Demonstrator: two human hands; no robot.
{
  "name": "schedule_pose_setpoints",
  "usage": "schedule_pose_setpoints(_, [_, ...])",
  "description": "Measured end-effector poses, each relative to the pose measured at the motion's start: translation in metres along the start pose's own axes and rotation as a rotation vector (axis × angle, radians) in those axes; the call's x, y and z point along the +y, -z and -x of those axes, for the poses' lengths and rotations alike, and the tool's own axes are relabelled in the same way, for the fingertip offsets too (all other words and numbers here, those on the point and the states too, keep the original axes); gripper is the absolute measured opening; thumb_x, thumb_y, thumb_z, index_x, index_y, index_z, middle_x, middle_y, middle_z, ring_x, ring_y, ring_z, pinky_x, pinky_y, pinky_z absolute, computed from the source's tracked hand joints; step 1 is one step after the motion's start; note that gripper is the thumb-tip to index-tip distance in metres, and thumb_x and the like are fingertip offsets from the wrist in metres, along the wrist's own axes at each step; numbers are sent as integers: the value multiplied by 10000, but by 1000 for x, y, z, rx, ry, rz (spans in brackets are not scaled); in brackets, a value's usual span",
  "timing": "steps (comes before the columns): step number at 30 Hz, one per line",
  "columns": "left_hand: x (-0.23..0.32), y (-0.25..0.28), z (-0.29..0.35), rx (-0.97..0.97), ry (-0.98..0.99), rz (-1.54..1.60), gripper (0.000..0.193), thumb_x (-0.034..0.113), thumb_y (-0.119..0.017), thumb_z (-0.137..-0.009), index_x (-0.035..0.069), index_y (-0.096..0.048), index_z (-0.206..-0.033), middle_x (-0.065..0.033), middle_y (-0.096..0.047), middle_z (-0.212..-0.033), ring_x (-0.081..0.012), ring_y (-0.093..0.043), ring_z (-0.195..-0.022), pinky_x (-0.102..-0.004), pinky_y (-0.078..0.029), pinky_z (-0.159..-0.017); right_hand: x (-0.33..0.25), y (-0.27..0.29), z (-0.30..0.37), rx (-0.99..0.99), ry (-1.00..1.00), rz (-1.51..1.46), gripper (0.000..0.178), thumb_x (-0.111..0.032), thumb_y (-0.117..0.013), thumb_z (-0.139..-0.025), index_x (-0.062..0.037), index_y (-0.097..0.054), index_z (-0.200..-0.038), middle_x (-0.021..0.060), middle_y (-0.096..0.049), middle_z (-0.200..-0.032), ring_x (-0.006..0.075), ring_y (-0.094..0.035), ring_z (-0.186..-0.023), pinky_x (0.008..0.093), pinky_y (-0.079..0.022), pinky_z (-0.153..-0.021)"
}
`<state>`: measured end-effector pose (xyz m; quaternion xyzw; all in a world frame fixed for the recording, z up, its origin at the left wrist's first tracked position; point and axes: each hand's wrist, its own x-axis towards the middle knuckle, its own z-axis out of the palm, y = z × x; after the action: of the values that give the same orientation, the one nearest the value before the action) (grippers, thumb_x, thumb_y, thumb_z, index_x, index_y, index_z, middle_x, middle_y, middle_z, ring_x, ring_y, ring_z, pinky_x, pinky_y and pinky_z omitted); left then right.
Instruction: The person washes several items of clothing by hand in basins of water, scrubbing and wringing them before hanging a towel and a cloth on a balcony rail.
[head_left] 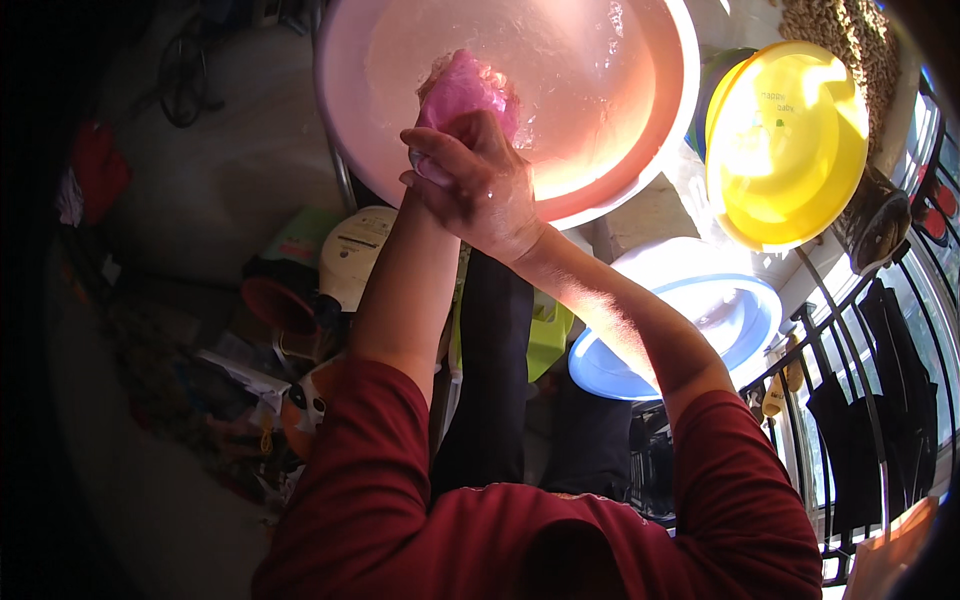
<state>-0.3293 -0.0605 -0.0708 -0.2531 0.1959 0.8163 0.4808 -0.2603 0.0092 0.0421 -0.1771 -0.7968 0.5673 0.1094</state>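
Wet pink cloth (pixel 465 97) is bunched up over the near-left part of a large pink basin (pixel 672 90) of water. My right hand (pixel 480 195) is closed in front of it, fingers curled round the gathered cloth at its near end. My left hand (pixel 430 104) is mostly hidden behind the right hand and the cloth; the part that shows is pressed against the bunch. My forearms cross close together at the basin's near rim. How the cloth runs between the two hands cannot be made out.
Right of the basin stands a yellow basin (pixel 840 190), with a blue basin (pixel 590 372) nearer me. A cream round container (pixel 345 262) and a dark red-rimmed bucket (pixel 278 305) sit at left. Black railings with dark clothing (pixel 870 430) line the right side.
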Motion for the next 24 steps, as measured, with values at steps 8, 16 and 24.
schedule_pose_setpoints(8, [-15, -16, -2, -47, -241, -200, 248, 310, -415, -917, 109, -533, -834, -1, -560, -792, -134, -551, -779, -272, -452, -698, 57, 4, -32, 101, -26, 227, 314, -402, -673, -710, -106, -571, -737, 81, -570, -812, 285, -591, -631, 390, -472, -498])
schedule_pose_setpoints(16, [-18, -50, -2, 484, -368, -744, 257, 257, -580, -867, 27, -582, -981, -23, -615, -891, -123, -575, -834, -267, -445, -766, 125, 23, -59, 245, -556, 145, 433, -449, -558, -816, -43, -576, -967, 71, -628, -799, 199, -619, -728, 343, -478, -680])
schedule_pose_setpoints(24, [1, 24, -32, 679, -413, -747, 412, 334, -611, -825, -4, -587, -1061, -102, -621, -943, -195, -611, -786, -311, -488, -638, 166, -9, -42, 231, -702, -311, 287, -229, -495, -915, -47, -517, -1136, 33, -555, -879, 92, -535, -673, 190, -430, -528])
